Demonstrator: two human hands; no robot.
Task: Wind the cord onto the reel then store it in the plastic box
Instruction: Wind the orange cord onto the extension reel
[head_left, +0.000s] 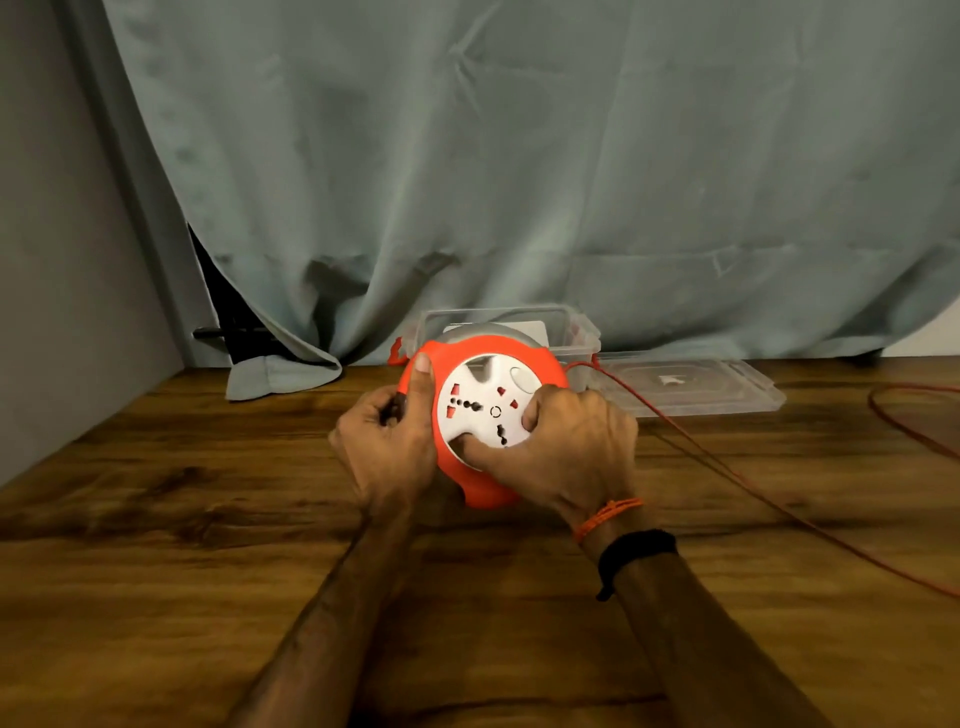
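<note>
Handling of the round orange plastic cord reel with the white socket face (485, 415) is judged to be easy: it looks rigid, hard-shelled and moderately light, though its smooth casing could slip if it is held loosely. It is held tilted at the centre of the frame, above the dark wooden table (208, 519). The left hand (387, 444) is closed around the orange rim, the thumb lying along the edge, and something small and dark is seen in its fingers; what it is cannot be told. The right hand (569, 449) is pressed on the white disc with fingers set into its recesses, which is judged the proper place to turn it. The thin red cord (727, 470) is soft and limp, is laid loose toward the right edge, and could tangle. Behind the reel, one clear plastic box (584, 332) is seen open, and one clear flat lid (727, 387) lies to its right. One reel, one cord, one box, one lid and two hands are counted.
</note>
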